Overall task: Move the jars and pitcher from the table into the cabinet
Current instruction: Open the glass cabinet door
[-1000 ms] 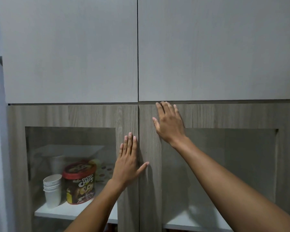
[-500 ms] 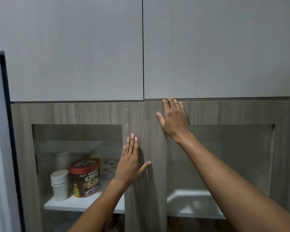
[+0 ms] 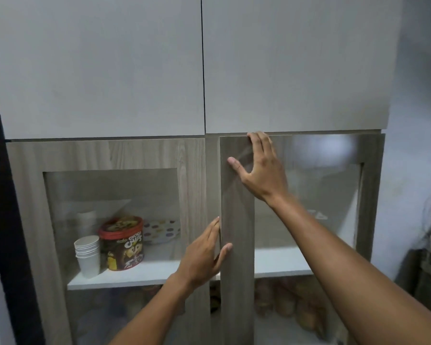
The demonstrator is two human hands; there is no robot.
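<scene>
Right door was held ajar — right hand hooked over its top edge, left hand pinching its free edge — jars and pitcher were out of view; a wider swing was judged next.
</scene>
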